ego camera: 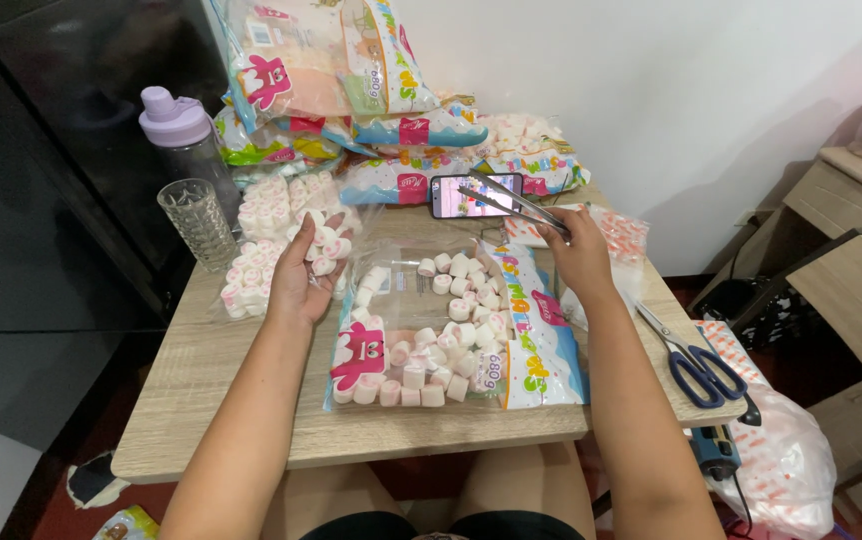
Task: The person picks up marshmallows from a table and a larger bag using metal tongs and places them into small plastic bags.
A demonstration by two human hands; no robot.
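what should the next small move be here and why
Probably lower the tongs in the right hand to the open marshmallow bag and pick up a piece. The left hand cups only a few marshmallows, and the tongs look empty, raised over the phone.

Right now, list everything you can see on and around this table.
Open clear bag of pink-and-white marshmallows: one, table centre.
Sealed marshmallow bags: several, colourful, piled at the far edge.
Small clear packs of marshmallows: several, left.
Clear patterned glass: one, far left.
Lilac-capped bottle: one, behind the glass.
Smartphone: one, propped.
Blue-handled scissors: one, right edge.
Left hand: holds marshmallows.
Right hand: grips metal tongs.
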